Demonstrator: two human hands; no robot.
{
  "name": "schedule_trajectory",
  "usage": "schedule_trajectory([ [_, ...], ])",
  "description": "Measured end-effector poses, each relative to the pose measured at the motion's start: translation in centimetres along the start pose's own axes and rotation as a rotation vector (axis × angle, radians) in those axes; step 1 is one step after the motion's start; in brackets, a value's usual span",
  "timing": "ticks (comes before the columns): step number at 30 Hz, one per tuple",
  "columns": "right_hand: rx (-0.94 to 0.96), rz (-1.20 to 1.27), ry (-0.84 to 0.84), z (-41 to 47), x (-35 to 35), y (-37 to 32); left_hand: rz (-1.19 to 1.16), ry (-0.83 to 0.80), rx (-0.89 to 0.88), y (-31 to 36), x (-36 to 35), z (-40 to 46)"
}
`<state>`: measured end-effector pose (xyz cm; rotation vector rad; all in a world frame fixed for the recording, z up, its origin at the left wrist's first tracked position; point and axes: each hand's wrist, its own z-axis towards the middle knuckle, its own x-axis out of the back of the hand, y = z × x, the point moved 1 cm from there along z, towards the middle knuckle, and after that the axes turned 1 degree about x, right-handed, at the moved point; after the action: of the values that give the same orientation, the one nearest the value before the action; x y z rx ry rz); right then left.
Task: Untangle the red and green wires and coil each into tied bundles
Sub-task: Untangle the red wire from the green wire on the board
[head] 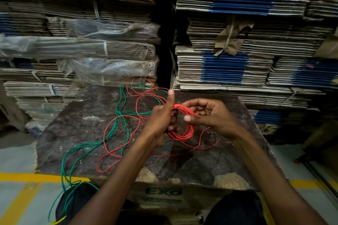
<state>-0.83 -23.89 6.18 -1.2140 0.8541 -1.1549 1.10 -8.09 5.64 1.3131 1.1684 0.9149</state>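
A small coil of red wire (184, 129) hangs between both hands above the dark board (87, 126). My left hand (161, 118) grips the coil's left side, thumb pointing up. My right hand (208, 115) pinches the coil's upper right with thumb and curled fingers. The rest of the red wire (111, 153) lies in loose loops on the board, crossing the green wire (117, 126). The green wire runs from the board's far side down over the front left edge onto my lap.
Tall stacks of flattened cardboard (237, 71) stand close behind the board, some wrapped in plastic (91, 49). The board rests on a carton (164, 197) printed EXO. Yellow floor lines (22, 177) run left and right. My knees sit at the bottom.
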Motion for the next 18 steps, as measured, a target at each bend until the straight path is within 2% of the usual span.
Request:
schedule_trajectory([
  [3,-0.025,0.028,-0.089,-0.4,-0.5,0.0,0.024,0.135,-0.114,-0.5,0.0,0.6],
  [6,-0.064,0.127,-0.185,-0.9,-0.9,-0.2,0.033,0.202,-0.185,-0.8,0.6,1.2],
  [9,-0.056,0.128,-0.033,-0.5,-2.1,-0.1,0.031,0.207,-0.213,-0.8,0.8,1.3],
  [12,0.055,0.025,0.135,0.1,-3.1,0.4,-0.014,0.225,-0.216,-0.9,0.7,1.6],
  [18,0.185,-0.117,0.214,0.2,-4.5,1.5,-0.167,0.237,-0.161,-0.8,0.6,1.7],
])
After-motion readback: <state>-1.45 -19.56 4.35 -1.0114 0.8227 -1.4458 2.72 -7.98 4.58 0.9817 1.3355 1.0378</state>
